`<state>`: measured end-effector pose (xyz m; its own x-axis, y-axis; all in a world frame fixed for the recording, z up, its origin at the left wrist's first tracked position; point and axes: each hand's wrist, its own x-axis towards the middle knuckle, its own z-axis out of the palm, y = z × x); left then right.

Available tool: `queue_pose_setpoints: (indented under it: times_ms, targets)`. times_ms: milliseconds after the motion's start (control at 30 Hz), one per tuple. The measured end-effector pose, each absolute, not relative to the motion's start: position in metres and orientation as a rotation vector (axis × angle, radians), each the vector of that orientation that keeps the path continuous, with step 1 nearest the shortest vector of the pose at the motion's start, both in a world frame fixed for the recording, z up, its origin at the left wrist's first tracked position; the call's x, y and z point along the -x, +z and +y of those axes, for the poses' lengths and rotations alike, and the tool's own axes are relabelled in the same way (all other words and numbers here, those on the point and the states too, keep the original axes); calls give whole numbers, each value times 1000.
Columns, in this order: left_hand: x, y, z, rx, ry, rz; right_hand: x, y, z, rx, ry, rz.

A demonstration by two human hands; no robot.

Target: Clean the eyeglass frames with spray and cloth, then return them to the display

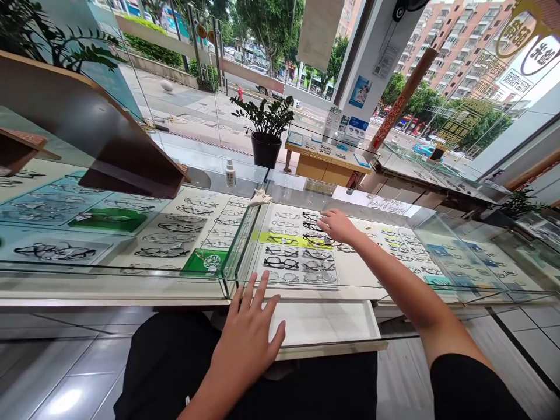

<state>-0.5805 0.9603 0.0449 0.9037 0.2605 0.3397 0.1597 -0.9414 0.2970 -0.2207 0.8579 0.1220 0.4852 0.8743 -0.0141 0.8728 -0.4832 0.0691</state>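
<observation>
Rows of eyeglasses [281, 263] lie on a white tray [306, 286] in the glass display case, with a yellow-green strip across the middle rows. My right hand [336, 226] reaches over the upper right part of these rows, its fingers extended near a dark-framed pair [311, 225]; nothing shows in it. Spread out with nothing in it, my left hand [251, 329] is at the front edge of the case, below the tray's left side. Beneath the case a white drawer [328, 324] stands pulled out, to the right of my left hand.
On the glass top are a crumpled cloth [259, 198] and a white spray bottle [230, 173], with a potted plant [266, 149] behind. A brown curved panel [87, 116] rises at the left. More glasses [161, 252] fill the neighbouring cases.
</observation>
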Motion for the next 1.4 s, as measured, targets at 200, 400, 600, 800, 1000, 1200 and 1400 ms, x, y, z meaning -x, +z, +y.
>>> queue_pose_setpoints:
  times_ms: [200,400,600,800,1000,1200,1400]
  targets:
    - [581,44,960,-2795,541,342,220,113,870,-2680,18,1519]
    - [581,43,961,-2788,550,324,251,145,845,-2715,92,1561]
    - [580,48,961,-2826,535,293,335,216,770,-2721,-245,1769]
    - [577,49,962,-2814,446,306,391,206,715,-2628,-943,1715]
    - [578,47,962,-2824,423,293,380,108,694,-2515,-1242,1485]
    - [579,47,961,-2836,440,288,341,36,689,-2615,-1002,1108]
    - [579,46,961,-2842,466,301,289,-12,686,-2691,-582,881]
